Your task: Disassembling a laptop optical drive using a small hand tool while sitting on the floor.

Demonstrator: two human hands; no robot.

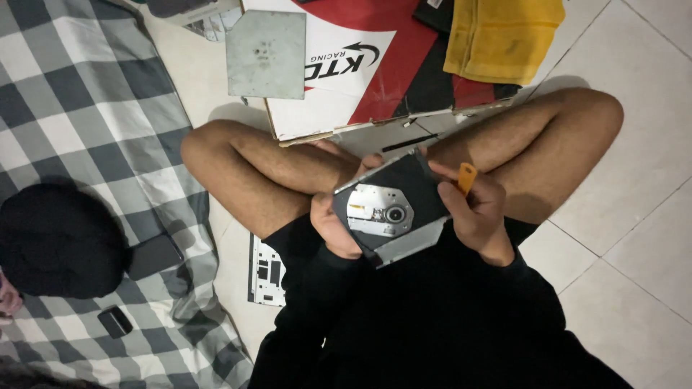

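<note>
Over crossed legs: left hand [333, 229] and right hand [472, 212] curled closed on flat black-and-silver metal optical disc drive [393, 209]; right fingers pinch orange plastic pry tool [466, 177]. Grey metal plate [266, 55] at eleven o'clock, yellow cloth [502, 36] at one.

Your only view comes from the camera on your head, looking steeply down at your lap and crossed legs [288, 173] from close range, with tiled floor [634, 216] right and a checked blanket [79, 108] left.
</note>
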